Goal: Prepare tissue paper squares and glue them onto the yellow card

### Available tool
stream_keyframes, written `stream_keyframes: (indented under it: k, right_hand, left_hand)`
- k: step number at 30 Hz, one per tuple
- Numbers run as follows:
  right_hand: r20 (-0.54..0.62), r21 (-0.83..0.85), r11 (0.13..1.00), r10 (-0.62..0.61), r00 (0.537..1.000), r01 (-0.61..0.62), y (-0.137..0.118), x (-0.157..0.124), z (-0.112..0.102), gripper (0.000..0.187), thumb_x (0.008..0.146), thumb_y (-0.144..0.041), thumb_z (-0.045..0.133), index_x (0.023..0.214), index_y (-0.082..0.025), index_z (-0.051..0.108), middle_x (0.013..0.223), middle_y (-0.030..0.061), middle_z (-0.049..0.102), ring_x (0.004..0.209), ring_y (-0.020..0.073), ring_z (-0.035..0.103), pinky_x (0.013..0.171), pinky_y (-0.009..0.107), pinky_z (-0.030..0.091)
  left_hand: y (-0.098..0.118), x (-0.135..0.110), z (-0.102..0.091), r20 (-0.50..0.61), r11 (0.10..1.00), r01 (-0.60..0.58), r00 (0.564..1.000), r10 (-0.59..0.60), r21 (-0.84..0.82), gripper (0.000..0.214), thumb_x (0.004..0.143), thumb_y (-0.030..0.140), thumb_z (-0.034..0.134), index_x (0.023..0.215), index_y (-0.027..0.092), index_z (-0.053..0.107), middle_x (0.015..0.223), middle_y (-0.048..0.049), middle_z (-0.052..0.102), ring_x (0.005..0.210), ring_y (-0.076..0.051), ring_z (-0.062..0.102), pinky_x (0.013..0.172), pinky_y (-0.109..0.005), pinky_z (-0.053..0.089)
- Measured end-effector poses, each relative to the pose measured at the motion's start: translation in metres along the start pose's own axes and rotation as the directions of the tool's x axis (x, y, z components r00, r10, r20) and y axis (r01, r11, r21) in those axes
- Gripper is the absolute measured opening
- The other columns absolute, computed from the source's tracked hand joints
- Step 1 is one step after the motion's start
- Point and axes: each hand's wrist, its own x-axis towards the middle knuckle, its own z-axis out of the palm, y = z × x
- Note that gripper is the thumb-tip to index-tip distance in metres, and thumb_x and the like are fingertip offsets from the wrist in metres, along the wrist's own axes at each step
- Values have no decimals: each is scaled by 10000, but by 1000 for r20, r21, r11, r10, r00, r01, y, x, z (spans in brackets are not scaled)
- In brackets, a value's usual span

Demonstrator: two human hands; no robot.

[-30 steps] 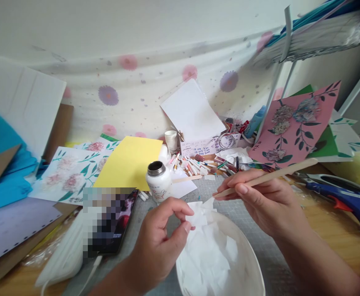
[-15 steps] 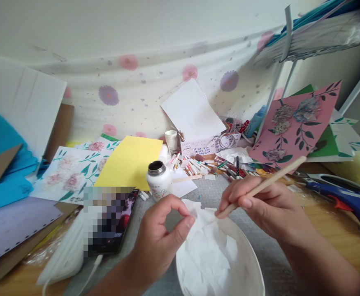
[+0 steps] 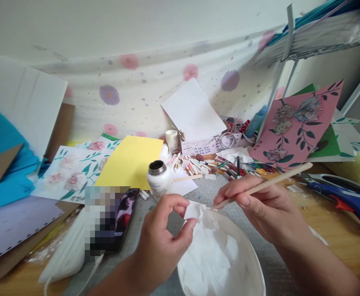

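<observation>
My left hand pinches a small piece of white tissue paper between thumb and forefinger, just above the rim of a white bowl-shaped form lined with white paper pieces. My right hand grips a long wooden stick like a pen. The stick's tip touches the paper piece at the bowl's far edge. An open white glue bottle stands just behind my left hand.
A phone lies left of the bowl on the grey cutting mat. Yellow paper, flower-printed sheets, scattered markers, a pink flower card and a blue glue gun crowd the table. Blue paper lies far left.
My left hand took hold of a small paper piece and lifted it slightly. The stick's tip dipped to the bowl's edge and rose again to meet the paper.
</observation>
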Motion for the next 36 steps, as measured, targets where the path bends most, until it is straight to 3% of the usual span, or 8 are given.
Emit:
stream_keyframes:
  k: [5, 10, 17, 23, 29, 36]
  right_hand:
    - [-3, -59, 998, -6, 1000, 6, -4, -1, 7, 124, 949, -245, 654, 1003, -261, 765, 918, 26, 779, 916, 173, 721, 831, 256, 581]
    - [-7, -207, 978, -4, 1000, 3, -8, -4, 18, 133, 941, -208, 657, 978, -269, 770, 944, 20, 781, 866, 155, 729, 743, 214, 594]
    - [0, -270, 962, -31, 1000, 30, -6, -3, 20, 133, 931, -188, 659, 941, -241, 781, 921, 44, 774, 894, 197, 737, 780, 279, 608]
    - [20, -226, 974, -31, 999, 34, -7, -4, 18, 170, 940, -164, 649, 1023, -263, 759, 952, 14, 775, 930, 154, 733, 816, 220, 594]
    - [89, -319, 947, 0, 996, 29, -8, -3, 18, 123, 934, -167, 653, 990, -220, 748, 919, 44, 772, 888, 166, 737, 788, 248, 590]
    - [92, -347, 932, -72, 993, 100, -5, -3, 17, 160, 943, -102, 597, 1004, -208, 701, 920, 53, 738, 884, 177, 718, 780, 291, 578]
  left_hand:
    - [0, 3, -1, 28, 986, -120, 993, 117, 115, 306, 770, 8, 593, 980, 229, 567, 794, 25, 630, 719, -116, 640, 693, -191, 511]
    - [2, 5, -3, 91, 959, -237, 970, 225, 154, 231, 804, -2, 569, 905, 206, 571, 767, -19, 649, 724, -160, 632, 686, -264, 520]
    - [6, 11, -6, 168, 913, -367, 925, 339, 179, 295, 801, -61, 523, 821, 193, 672, 696, -27, 605, 686, -171, 590, 718, -329, 514]
    - [2, 10, -8, 195, 898, -412, 904, 381, 158, 408, 793, -79, 519, 989, 204, 738, 744, -47, 595, 731, -192, 553, 676, -344, 493]
    - [1, 9, -8, 178, 893, -435, 894, 411, 119, 340, 785, -92, 554, 941, 144, 743, 748, -61, 608, 745, -191, 543, 666, -342, 488]
    - [2, 9, -9, 184, 911, -408, 902, 391, 64, 336, 783, -99, 550, 947, 147, 710, 761, -58, 617, 762, -186, 551, 695, -325, 495]
